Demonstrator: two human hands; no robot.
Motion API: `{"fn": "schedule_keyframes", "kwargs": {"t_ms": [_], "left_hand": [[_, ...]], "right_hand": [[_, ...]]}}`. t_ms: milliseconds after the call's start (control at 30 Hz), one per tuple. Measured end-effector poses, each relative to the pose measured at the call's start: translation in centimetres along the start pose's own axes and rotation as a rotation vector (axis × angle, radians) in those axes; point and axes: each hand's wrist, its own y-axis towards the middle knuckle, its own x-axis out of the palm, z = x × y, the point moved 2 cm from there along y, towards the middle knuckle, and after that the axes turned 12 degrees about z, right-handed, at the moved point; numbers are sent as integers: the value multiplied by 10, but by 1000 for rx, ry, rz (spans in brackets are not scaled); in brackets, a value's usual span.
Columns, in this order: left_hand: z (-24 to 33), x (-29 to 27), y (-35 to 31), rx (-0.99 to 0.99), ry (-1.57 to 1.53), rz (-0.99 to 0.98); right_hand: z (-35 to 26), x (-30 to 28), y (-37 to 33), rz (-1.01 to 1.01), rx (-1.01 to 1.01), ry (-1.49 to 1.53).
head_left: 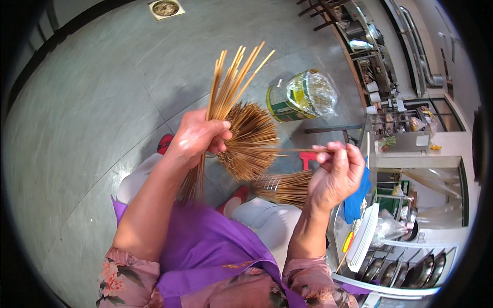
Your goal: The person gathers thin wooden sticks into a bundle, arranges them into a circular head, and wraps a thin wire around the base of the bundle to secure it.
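My left hand [197, 137] is closed around a loose bundle of bamboo skewers [226, 97]. Their pale ends fan out above the fist, and the darker ends hang below it. My right hand [336, 177], over to the right, pinches a single skewer [303, 150] that points left. A dense round cluster of brown skewers [257, 136] stands upright just right of my left hand, low in front of my knees; whatever supports it is mostly hidden. Another bundle of skewers [285, 187] lies beside my leg, below my right wrist.
Beyond the skewers a green and yellow bucket [287, 102] stands on the grey floor with clear plastic over its mouth. A red object [307, 158] sits near the right hand. At right a blue cloth [355, 197] hangs beside white trays [363, 244]; pans [421, 269] fill a rack. A floor drain [167, 8] lies far off.
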Motion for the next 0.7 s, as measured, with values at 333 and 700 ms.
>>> {"fn": "schedule_keyframes", "kwargs": {"t_ms": [333, 700], "left_hand": [[-17, 27, -16, -53, 35, -291], [-17, 23, -24, -75, 156, -343]], "right_hand": [[-11, 17, 1, -85, 334, 195], [-6, 18, -8, -11, 367, 122]]}}
